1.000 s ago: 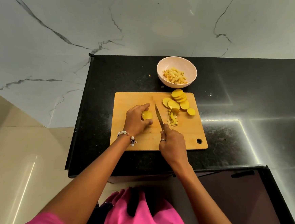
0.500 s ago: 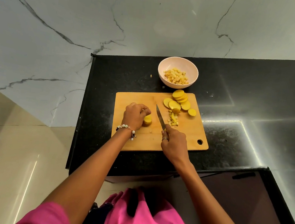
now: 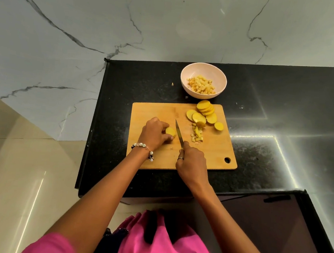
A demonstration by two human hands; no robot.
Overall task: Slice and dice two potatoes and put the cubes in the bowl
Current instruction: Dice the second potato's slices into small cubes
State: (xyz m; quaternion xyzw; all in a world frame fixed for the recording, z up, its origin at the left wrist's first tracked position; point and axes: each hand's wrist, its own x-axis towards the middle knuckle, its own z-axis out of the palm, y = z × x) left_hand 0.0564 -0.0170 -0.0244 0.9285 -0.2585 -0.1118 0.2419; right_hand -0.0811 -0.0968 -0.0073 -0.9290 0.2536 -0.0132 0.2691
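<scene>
Dicing comes next for the potato slices (image 3: 170,131) pinched in the left hand (image 3: 154,134) mid-board, knife (image 3: 179,134) gripped by the right hand (image 3: 191,161) at 3 o'clock, bowl (image 3: 204,69) at 12 o'clock on the desk (image 3: 283,115).

Knife (image 3: 178,133): handle wholly buried in my right hand (image 3: 192,164); only the blade shows. Potato piece (image 3: 170,132): near side covered by the fingers of my left hand (image 3: 154,134), so its full shape cannot be told. Slices (image 3: 203,114): overlapping, count uncertain. Cubes in bowl (image 3: 222,78): too small to count. Speck on counter (image 3: 172,84): too small to identify. Counter (image 3: 284,91): cut off at the right edge.
</scene>
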